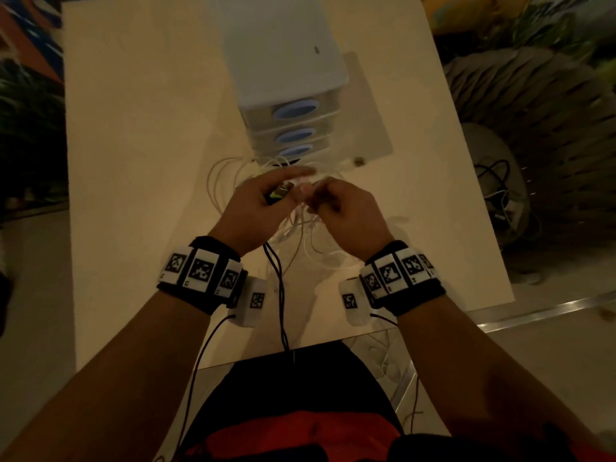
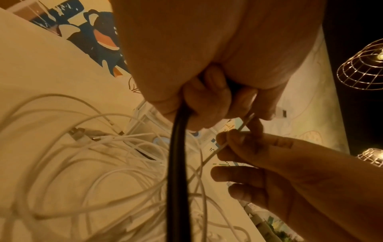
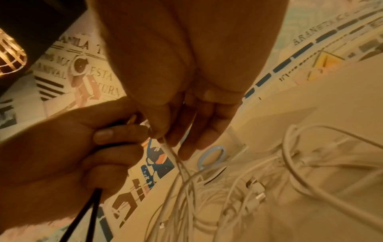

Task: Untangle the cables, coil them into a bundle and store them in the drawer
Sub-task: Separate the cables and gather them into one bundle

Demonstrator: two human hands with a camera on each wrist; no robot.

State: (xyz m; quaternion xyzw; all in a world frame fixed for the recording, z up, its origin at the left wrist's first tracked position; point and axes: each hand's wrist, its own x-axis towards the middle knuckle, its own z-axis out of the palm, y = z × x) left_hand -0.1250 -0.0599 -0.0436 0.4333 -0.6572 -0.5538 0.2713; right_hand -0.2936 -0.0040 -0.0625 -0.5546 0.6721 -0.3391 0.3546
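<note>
A tangle of white cables (image 1: pixel 300 228) lies on the cream table (image 1: pixel 133 161), in front of a white unit of three drawers (image 1: pixel 293 111) with blue oval handles. My left hand (image 1: pixel 263 201) grips a black cable (image 1: pixel 278 278), its index finger stretched out; the cable hangs over the table's near edge. The left wrist view shows the fingers curled round the black cable (image 2: pixel 178 147). My right hand (image 1: pixel 340 208), right beside the left, pinches a thin white cable (image 3: pixel 170 150) between thumb and fingers. That strand runs down into the tangle (image 3: pixel 269 180).
A clear plastic sheet (image 1: pixel 370 128) lies under and to the right of the drawer unit. Off the table's right edge sits a grey cushion seat (image 1: pixel 500 181) with dark cables on it. White cable loops (image 1: pixel 386 361) hang below the near edge. Several plug ends (image 2: pixel 82 135) lie in the tangle.
</note>
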